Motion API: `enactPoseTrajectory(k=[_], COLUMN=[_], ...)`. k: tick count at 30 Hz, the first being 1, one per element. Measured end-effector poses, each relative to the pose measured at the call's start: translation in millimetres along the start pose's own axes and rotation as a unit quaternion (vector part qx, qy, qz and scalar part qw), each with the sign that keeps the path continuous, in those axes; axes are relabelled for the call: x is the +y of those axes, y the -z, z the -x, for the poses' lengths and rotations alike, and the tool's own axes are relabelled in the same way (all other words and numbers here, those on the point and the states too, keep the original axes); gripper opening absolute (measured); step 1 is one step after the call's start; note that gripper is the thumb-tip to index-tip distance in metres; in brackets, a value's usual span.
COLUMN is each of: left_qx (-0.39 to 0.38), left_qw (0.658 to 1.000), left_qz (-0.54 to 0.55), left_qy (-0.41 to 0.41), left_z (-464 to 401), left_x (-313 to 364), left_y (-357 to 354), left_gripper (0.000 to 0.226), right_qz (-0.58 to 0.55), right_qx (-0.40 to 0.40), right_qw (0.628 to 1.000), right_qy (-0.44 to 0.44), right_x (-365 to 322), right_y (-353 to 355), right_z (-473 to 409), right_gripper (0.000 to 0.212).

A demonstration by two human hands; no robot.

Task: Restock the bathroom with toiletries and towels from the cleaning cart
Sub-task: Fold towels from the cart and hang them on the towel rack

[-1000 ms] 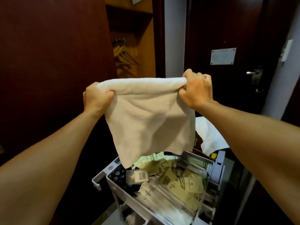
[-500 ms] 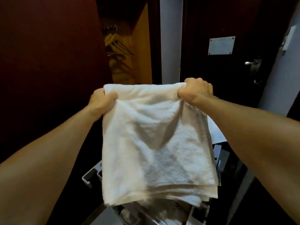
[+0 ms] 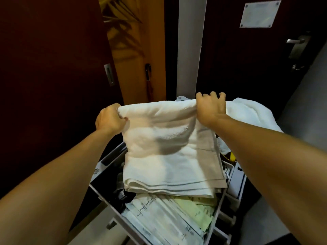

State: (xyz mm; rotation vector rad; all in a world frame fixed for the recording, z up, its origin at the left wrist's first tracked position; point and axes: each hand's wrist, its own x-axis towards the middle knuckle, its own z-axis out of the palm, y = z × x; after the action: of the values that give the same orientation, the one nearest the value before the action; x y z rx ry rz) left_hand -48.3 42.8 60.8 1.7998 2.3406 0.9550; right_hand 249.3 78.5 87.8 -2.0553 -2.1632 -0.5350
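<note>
nearest, below both hands, pale paper-wrapped toiletry packets [image 3: 169,218] fill the grey plastic cart tray [image 3: 99,190]. above them the folded white terry towel [image 3: 169,152] drapes down — its lower edge lies on the packets. the left hand [image 3: 109,119] grips its top left corner, the right hand [image 3: 210,108] pinches the top right. beyond the right hand, another white towel [image 3: 251,115].

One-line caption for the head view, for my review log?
Both hands, left and right, grip a folded white towel over the cart tray of toiletry packets.
</note>
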Motion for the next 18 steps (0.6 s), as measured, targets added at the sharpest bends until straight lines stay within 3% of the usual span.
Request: enactPoseTrajectory(k=[7,13,18], left_qx=[-0.022,-0.066,-0.065], left_qw=[0.999,0.969,0.98], left_qz=[0.036,0.217,0.166], left_qy=[0.017,0.098,0.089], left_z=[-15,-35,-44], left_x=[-2,-6,-16], left_y=[-21,-54,-80], left_gripper=[0.028,0.029,0.046], right_qz=[0.022,0.032,0.031], right_qx=[0.014,-0.019,-0.039], right_qw=[1.0,0.999,0.999], right_qy=[0.003,-0.004,0.006], right_x=[-6,-11,-14], right_y=[-18,-40,-64], right_z=[-8,-25,-29], right_gripper=[0.051,0.054,0.059])
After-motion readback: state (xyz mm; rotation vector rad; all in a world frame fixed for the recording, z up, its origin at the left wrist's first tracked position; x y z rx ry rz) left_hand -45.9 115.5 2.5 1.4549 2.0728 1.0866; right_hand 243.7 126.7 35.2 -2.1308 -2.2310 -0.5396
